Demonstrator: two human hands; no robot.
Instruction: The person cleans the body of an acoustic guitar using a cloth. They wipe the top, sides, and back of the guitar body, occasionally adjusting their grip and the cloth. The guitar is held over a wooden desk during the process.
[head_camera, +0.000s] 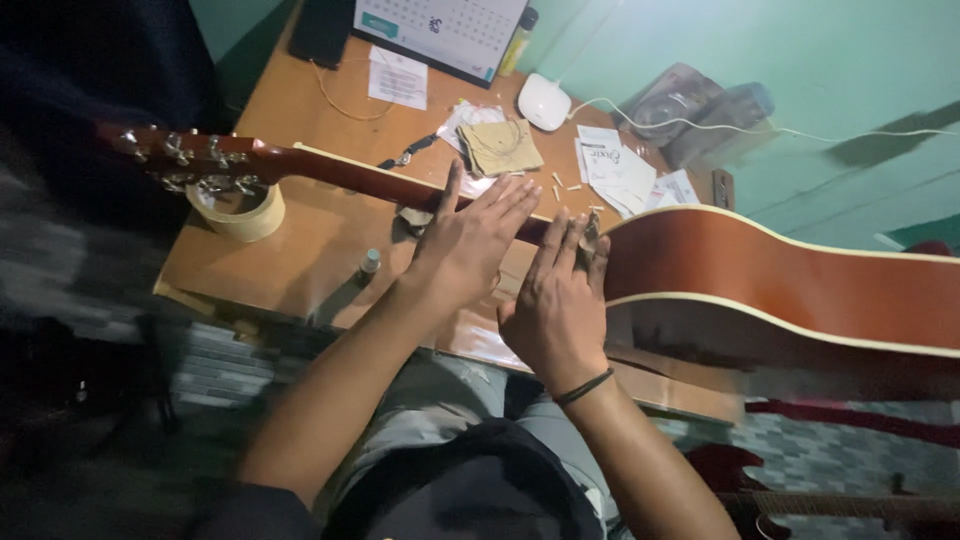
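Here I press my flat, open left hand (468, 240) on the reddish-brown wooden acoustic guitar (700, 265) lying across the wooden surface (290, 260), while my right hand (558, 300), fingers extended, should pinch its small piece gently.

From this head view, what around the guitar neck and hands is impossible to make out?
- Guitar neck under the left hand and right hand: covered by both palms.
- Guitar body: cut off by the right edge.
- Small pale pieces on the table: too small to identify.
- Headstock: dim, tuners blurred.
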